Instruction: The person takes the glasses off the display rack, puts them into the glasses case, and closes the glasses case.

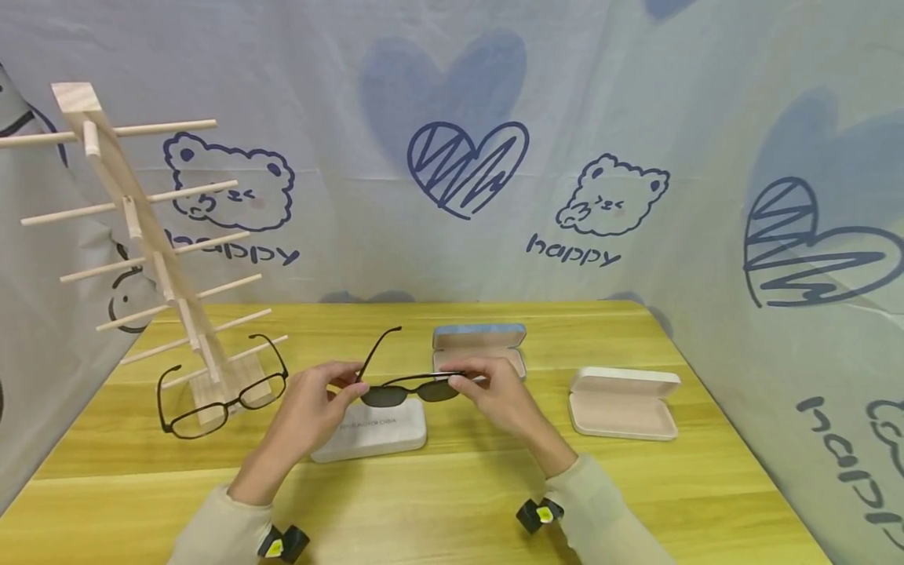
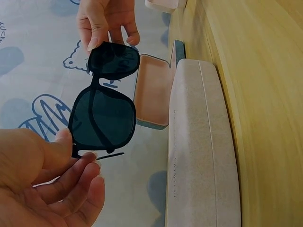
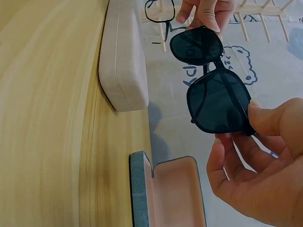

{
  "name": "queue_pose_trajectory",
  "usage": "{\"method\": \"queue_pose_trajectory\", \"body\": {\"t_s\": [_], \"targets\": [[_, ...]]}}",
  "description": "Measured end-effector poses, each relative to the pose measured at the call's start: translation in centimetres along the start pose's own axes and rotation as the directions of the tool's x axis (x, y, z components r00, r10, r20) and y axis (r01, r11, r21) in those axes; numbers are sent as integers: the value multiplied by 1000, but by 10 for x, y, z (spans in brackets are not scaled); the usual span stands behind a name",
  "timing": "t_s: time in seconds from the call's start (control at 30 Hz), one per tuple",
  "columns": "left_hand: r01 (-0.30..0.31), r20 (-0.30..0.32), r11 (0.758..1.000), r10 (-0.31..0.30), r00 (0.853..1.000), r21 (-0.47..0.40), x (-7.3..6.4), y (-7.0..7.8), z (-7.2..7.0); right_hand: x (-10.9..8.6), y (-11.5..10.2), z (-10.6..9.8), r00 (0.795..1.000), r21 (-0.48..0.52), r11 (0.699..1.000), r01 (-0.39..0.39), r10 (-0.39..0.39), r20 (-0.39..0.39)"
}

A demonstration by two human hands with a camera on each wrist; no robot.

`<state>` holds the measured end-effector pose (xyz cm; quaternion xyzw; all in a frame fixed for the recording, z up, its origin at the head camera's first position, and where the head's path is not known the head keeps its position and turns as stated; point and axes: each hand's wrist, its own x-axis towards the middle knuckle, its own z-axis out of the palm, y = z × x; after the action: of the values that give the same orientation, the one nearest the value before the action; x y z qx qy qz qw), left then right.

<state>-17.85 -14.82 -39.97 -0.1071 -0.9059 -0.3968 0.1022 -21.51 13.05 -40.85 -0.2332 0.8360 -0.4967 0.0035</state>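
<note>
One wooden rack (image 1: 124,169) and black-framed glasses (image 1: 233,405) stand at frame left; left of centre, we see the left hand (image 1: 318,406), thumb and fingers pinching one end of the sunglasses (image 1: 384,395), mid-frame above a closed white case (image 1: 384,441). The right hand (image 1: 503,394) pinches the other end, an open blue case (image 1: 479,337) behind it and an open cream case (image 1: 625,380) at mid-right. We judge the step to be setting the temples (image 1: 371,355), one raised, one apparently folded, the next move likely calling for a steady hold while one temple swings
</note>
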Motion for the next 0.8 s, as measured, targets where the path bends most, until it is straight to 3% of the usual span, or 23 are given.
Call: {"method": "queue_pose_trajectory", "body": {"t_s": [0.8], "targets": [[-5,19,1000,5,1000,4,-3,1,0,1,2,2,1000,-18,1000,0,0,1]]}}
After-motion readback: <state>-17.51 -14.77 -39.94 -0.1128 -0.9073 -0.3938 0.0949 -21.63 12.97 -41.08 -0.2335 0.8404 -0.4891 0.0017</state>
